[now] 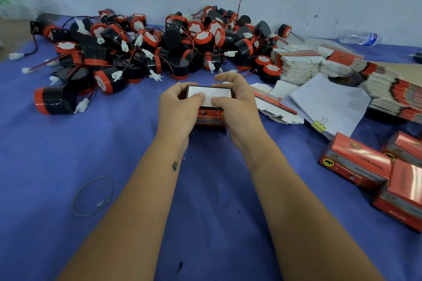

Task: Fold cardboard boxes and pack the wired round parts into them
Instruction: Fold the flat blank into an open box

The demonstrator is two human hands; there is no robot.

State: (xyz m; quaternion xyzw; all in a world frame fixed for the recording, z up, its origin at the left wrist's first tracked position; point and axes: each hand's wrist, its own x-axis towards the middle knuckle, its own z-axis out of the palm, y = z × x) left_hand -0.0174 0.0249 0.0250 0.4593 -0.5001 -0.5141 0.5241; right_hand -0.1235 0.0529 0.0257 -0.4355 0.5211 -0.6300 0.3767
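A small red and black cardboard box (pixel 211 116) stands on the blue cloth at the centre, its white end flaps facing up. My left hand (pixel 177 110) grips its left side, thumb pressing on the flaps. My right hand (pixel 235 107) grips its right side, thumb on the flaps and fingers curled over the far edge. Behind the box lies a large heap of wired round parts (pixel 146 50), black with red rims and white connectors. Flat unfolded boxes (pixel 299 64) are stacked at the right.
Folded red boxes (pixel 356 162) sit at the right near edge. A clipped sheaf of white papers (pixel 328 102) lies beside the flat stacks. A rubber band (pixel 92 196) rests at the left front. A plastic bottle (pixel 358 38) lies by the wall.
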